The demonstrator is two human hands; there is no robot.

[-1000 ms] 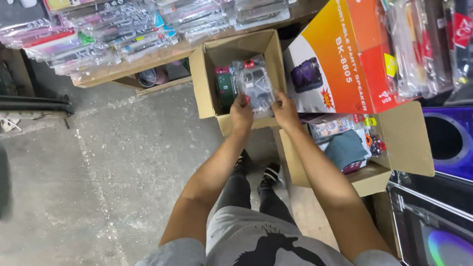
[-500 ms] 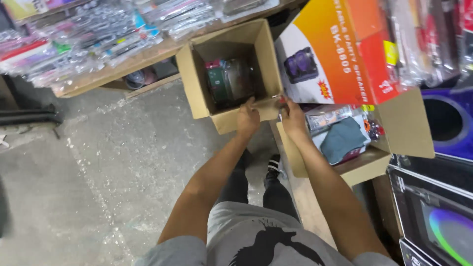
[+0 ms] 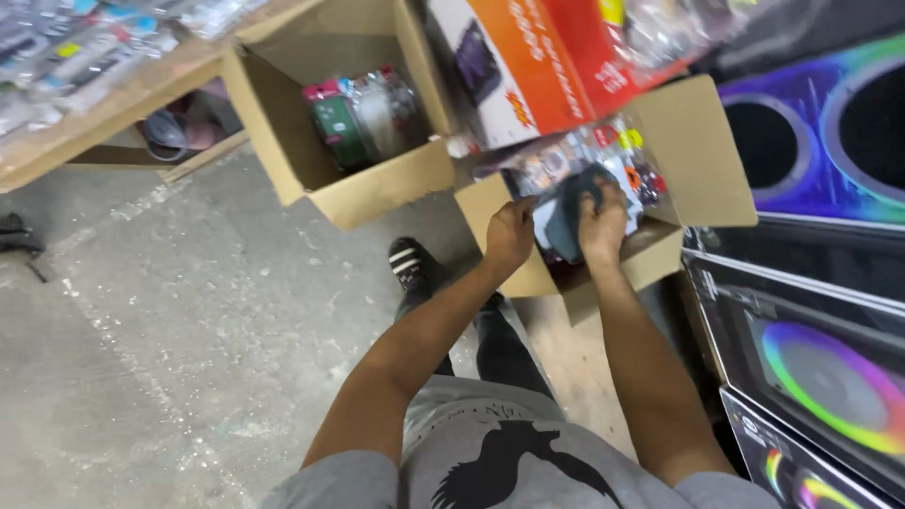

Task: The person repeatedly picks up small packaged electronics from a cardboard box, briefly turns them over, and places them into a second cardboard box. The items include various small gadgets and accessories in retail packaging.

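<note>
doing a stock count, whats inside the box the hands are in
The right box holds a dark blue-grey item, gripped by the right hand and left hand, plus colourful plastic-wrapped packs behind it. Anything underneath is covered.

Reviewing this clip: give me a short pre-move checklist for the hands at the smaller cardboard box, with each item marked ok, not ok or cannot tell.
1. Both hands at the same box: ok. The left hand and right hand are over the smaller cardboard box.
2. Right hand on the item: ok. It rests on a dark blue packaged item.
3. Left hand grip: cannot tell. It is at the package's left edge, fingers hidden.
4. Box flaps out of the way: ok. They stand open.
5. Other box ready: ok. The larger cardboard box is open, with packaged goods inside.
6. Footing: ok. The foot stands on bare concrete floor.
</note>
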